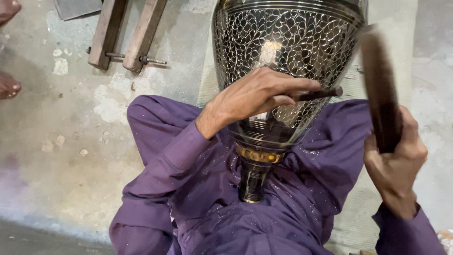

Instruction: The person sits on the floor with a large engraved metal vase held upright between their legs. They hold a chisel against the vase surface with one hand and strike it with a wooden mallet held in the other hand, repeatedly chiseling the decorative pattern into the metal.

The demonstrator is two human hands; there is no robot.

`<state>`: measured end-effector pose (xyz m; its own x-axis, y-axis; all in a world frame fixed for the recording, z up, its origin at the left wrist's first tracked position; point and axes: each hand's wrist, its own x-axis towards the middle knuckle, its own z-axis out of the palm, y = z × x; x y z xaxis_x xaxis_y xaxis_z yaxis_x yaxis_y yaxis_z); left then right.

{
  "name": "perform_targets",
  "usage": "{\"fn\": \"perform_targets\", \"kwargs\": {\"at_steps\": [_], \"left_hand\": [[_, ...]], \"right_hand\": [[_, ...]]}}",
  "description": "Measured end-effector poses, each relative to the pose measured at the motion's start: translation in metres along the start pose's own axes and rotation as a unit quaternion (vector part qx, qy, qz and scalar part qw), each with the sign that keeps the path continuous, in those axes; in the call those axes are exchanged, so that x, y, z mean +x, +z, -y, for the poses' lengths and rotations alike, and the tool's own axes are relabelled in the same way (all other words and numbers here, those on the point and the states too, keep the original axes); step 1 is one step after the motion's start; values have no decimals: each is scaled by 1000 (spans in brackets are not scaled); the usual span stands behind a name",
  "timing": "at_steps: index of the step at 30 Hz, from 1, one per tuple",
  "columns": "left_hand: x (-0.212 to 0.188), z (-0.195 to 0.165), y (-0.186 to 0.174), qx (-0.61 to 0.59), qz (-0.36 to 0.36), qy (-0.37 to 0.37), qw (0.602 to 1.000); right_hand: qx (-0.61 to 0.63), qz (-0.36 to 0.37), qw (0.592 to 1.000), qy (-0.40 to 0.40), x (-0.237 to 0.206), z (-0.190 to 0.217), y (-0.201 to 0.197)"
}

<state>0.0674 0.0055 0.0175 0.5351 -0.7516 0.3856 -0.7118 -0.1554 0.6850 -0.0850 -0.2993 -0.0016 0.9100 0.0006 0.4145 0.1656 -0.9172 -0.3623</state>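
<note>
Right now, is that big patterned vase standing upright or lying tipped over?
Tipped: the vase lies on the person's lap, its narrow foot toward them, steadied by the left hand.

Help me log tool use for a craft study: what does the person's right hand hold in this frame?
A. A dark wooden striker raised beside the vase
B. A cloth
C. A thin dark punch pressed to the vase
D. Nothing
A: the right hand grips a dark wooden striker, blurred and raised beside the engraved metal vase, while the left hand holds the thin chisel against it.
</note>
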Motion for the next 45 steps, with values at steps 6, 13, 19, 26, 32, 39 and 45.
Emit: {"fn": "perform_targets", "kwargs": {"at_steps": [6,13,19,26,32,39,45], "left_hand": [[7,6,7,12,29,53,998],[13,5,3,59,58,76,994],[19,-10,-3,124,112,66,984],[7,-3,-2,121,99,10,988],[0,12,8,52,-7,26,998],[4,11,10,35,28,-11,999],[2,7,7,17,18,27,999]], "right_hand": [[-46,-10,997,-58,-7,-12,4],[288,-77,952,71,-38,-5,24],[267,-153,949,71,-53,-9,54],[293,-131,945,64,-63,-11,57],[226,-51,972,49,-39,-7,35],[142,-2,990,-1,-14,-1,-6],[148,-40,988,-19,-10,2,-7]]}}
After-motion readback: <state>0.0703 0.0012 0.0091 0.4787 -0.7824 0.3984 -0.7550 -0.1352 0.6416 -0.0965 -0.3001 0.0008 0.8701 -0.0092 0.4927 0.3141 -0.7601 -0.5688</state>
